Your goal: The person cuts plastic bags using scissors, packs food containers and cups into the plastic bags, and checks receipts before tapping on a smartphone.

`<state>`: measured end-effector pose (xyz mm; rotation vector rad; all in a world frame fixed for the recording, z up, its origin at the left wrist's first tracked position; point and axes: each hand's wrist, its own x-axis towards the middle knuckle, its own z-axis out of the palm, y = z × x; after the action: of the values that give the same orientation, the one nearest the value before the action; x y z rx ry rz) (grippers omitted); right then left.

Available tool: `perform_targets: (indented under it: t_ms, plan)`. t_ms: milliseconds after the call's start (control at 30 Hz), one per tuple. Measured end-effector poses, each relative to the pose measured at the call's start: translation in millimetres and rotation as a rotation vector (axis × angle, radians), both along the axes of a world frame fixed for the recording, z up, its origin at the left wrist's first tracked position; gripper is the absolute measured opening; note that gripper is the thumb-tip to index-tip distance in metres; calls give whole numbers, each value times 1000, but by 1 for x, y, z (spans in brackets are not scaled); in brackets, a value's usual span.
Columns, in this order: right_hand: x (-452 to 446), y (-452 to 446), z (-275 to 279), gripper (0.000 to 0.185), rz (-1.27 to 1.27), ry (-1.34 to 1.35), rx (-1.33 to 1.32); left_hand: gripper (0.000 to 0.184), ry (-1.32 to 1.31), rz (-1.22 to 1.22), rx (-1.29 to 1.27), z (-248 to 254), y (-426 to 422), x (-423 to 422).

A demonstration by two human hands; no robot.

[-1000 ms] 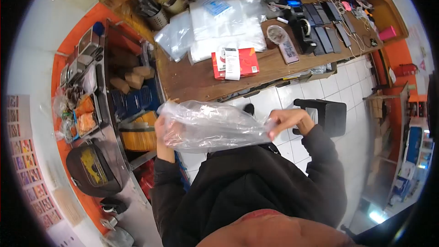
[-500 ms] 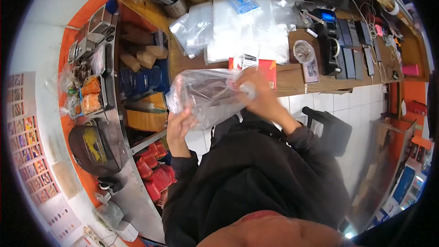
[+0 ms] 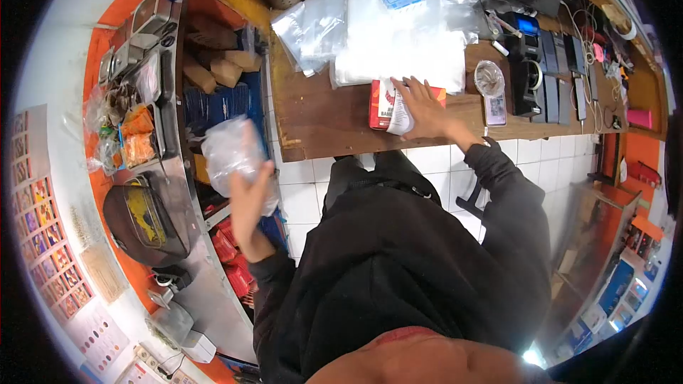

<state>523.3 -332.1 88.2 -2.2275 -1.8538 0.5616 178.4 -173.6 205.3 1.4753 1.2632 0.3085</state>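
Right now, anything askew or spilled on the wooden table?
Slightly askew: clear bags slant beside the squarer plastic stack; the paper slip curls on the red box under the right hand. No spill visible.

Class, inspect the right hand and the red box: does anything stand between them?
Only a white paper slip on the red box, seemingly partly under the right hand; nothing else visible stands between them.

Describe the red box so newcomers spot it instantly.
Find the brown wooden counter. Near its front edge, in front of the clear plastic bags, the red box sits under the right hand. Unlike the bags, it's bright red with a white slip.
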Motion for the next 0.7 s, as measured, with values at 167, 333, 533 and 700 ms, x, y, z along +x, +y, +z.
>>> perform_targets:
  t_ms: [167, 333, 533, 700]
  plan:
    - [-10, -2, -1, 114, -31, -35, 7, 76, -701, -255, -562, 44, -25, 58]
    - [-8, -34, -34, 112, -152, -253, 191, 90, -1256, -55, -898, -19, 12, 19]
    - [-22, -29, 6, 106, -247, -101, 93, 32, -668, 532, -850, -182, 51, 3]
    - [-6, -34, 13, 99, -378, 117, 60, 20, -842, 224, -1025, -206, 63, -15]
